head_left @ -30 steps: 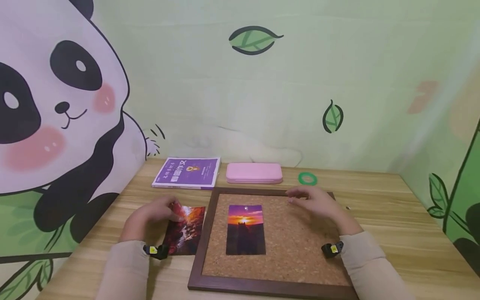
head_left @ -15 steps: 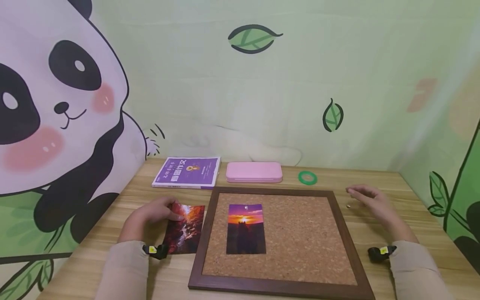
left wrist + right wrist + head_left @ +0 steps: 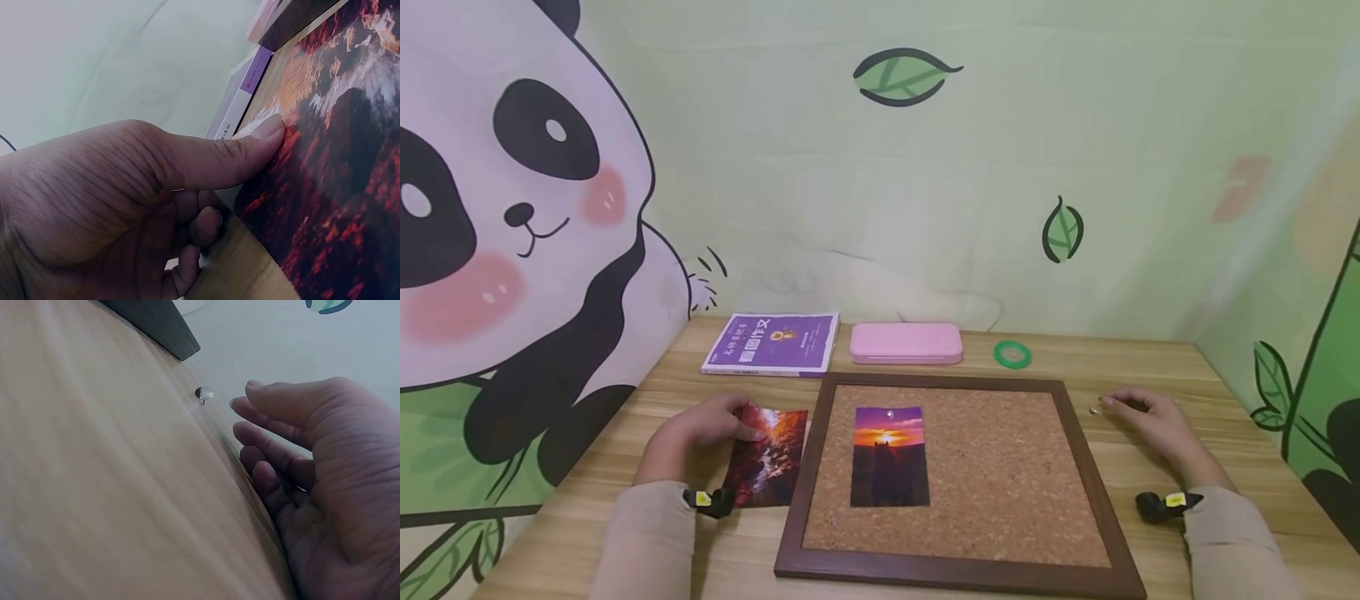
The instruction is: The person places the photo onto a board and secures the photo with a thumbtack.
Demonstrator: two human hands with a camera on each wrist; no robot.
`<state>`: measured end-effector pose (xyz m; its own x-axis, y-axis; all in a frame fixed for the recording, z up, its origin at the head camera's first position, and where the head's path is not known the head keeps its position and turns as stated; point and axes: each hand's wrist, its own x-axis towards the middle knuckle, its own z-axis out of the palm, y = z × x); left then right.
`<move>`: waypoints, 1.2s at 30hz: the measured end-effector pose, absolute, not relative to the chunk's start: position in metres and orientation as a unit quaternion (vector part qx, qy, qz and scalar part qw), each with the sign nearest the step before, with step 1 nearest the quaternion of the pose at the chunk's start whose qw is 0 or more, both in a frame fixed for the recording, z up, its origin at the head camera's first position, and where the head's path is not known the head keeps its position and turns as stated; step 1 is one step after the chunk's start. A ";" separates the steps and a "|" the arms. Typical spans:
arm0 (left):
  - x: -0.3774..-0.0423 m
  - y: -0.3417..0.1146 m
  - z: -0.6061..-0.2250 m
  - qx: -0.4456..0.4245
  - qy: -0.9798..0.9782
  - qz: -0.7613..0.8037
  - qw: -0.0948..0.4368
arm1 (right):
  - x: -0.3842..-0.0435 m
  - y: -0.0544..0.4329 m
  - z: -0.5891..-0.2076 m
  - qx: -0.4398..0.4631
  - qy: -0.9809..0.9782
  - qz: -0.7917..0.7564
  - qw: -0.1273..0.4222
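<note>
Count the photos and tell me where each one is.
2: the sunset photo on the corkboard, and the red photo left of it, held in the left hand. Any underneath would be hidden.

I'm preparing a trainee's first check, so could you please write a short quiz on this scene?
1. Which hand holds the red photo?
2. True or false: the loose tack lies apart from the right hand.
3. Fill the gap: the ____ lies between the book and the tape.

Key:
1. The left hand.
2. True.
3. Pink case.
</note>
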<state>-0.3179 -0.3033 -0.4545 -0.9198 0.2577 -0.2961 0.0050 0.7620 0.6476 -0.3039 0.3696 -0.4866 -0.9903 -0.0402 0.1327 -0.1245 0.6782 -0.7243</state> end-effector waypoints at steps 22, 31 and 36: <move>-0.319 -0.305 -0.456 0.082 0.919 0.339 0.181 | -0.306 0.372 -0.490 0.084 -0.914 0.391 0.066; -0.319 -0.307 -0.457 0.100 0.924 0.328 0.170 | -0.306 0.372 -0.490 0.092 -0.916 0.388 0.042; -0.319 -0.307 -0.456 0.078 0.920 0.336 0.184 | -0.306 0.372 -0.490 0.091 -0.925 0.367 0.043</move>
<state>-0.3189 -0.3073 -0.4559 -0.9202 0.2672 -0.2861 0.0200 0.7620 0.6472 -0.3063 0.3719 -0.4904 -0.9796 -0.1366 0.1474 -0.2005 0.7135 -0.6714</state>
